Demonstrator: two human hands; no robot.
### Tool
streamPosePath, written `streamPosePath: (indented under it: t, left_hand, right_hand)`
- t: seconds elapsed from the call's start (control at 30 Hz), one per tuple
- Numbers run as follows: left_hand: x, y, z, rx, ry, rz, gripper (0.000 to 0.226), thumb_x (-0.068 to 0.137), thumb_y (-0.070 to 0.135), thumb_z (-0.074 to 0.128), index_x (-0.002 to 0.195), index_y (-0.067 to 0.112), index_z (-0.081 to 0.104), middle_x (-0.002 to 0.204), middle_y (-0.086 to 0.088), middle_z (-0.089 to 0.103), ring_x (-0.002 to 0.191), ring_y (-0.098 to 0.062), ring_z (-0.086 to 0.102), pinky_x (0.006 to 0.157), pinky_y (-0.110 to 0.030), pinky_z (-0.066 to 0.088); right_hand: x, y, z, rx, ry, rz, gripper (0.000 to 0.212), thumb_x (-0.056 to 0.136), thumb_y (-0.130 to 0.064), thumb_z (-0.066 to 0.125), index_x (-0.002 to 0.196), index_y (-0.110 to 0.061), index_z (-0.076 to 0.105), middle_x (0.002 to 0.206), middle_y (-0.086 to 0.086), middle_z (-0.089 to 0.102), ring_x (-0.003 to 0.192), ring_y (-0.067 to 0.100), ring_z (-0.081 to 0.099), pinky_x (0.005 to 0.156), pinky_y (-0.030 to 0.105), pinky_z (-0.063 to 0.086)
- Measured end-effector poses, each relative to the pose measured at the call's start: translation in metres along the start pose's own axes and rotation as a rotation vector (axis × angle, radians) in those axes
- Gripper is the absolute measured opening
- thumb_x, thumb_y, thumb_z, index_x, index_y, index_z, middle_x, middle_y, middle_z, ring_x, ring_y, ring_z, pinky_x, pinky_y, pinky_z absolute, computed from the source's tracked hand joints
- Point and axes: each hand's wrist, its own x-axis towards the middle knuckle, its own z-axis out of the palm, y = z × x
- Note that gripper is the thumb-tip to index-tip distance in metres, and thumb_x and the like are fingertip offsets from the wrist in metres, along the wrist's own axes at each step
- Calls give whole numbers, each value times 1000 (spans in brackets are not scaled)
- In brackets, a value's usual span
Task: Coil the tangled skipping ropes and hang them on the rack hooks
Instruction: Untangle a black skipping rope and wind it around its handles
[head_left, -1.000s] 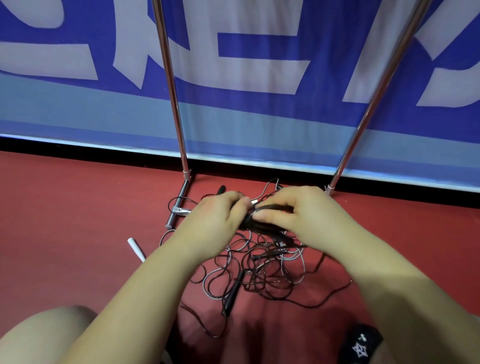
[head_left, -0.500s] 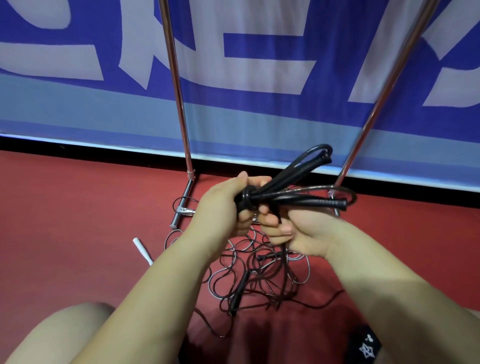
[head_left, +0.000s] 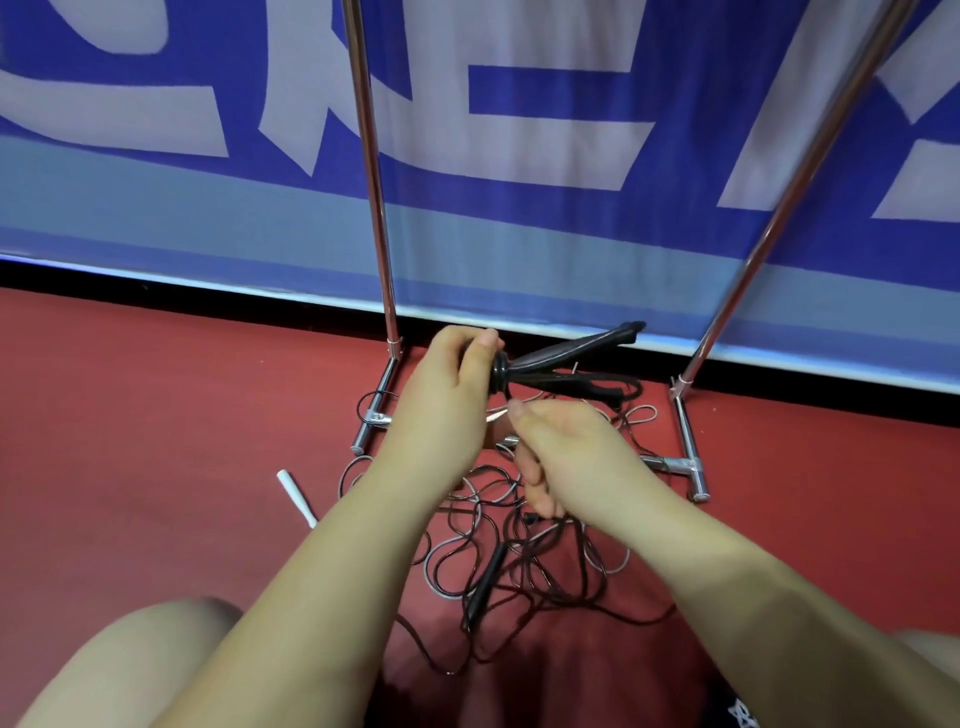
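1. Head view, hold: the left hand (head_left: 441, 400) grips 2 black handles (head_left: 566, 353) at their butt ends, fingers and thumb curled round them; the handles fan out to the right, raised off the floor (head_left: 156, 415). The right hand (head_left: 566, 457) sits just below, fingers curled; it seems to pinch a thin cord, but the cord inside the grip is hidden.
2. Head view, place: the tangled ropes (head_left: 519, 551) lie in a loose heap on the floor between the rack (head_left: 374, 208) feet, under both forearms. A third black handle (head_left: 485, 577) lies in the heap; a white handle (head_left: 297, 496) lies apart at its left. No hooks are in view.
3. Judgement, handling: cords look thin, light and limp, likely to snag on each other; handles are stiff and the sound place to grip. Feed cord out slowly, 1 rope at a time.
4. Change against 0.5 s ago: the handles pointed higher then, with a cord loop arching over them; now they lie lower and flatter, and the right hand has dropped from under the handles toward the heap.
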Motion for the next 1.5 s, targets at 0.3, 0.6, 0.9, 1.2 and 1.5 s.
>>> streamPosePath:
  t: [0.3,0.6,0.9,1.2,1.5]
  left_hand:
    - [-4,-5,0,243,28,68,17,100,36,39,103,22,49,78,4,58,75,-10,52,59,-28,32]
    - [-1,-8,1,351,-239,22,17,98,41,43,99,30,57,90,9,64,86,-14,58,73,-23,43]
    - [-7,-9,1,353,-467,71,25,99,30,43,118,35,59,112,16,64,105,-4,57,94,-24,42]
    - [-12,-7,-1,-101,-488,-37,29,101,18,42,120,23,63,67,22,62,67,6,56,71,-13,40]
    - [-8,3,6,-564,-284,-108,28,102,16,34,94,17,60,44,9,42,44,-6,30,44,-17,24]
  right_hand:
    - [-14,0,-25,-338,84,-289,13,87,-27,64,78,-19,68,52,-4,50,49,4,41,53,25,36]
    - [-9,2,-54,-308,237,-324,11,71,-28,80,70,-25,70,64,-5,66,58,7,58,60,25,46]
    - [-2,13,-66,-410,-178,-115,14,79,-35,73,91,-29,76,76,-8,70,68,4,59,71,26,46]
    - [-3,12,-61,-9,-344,63,37,72,-46,58,54,-15,63,43,-7,42,38,5,29,40,15,25]
    - [5,20,-34,976,-486,216,17,72,-24,60,60,-14,69,52,-5,54,32,0,38,34,10,27]
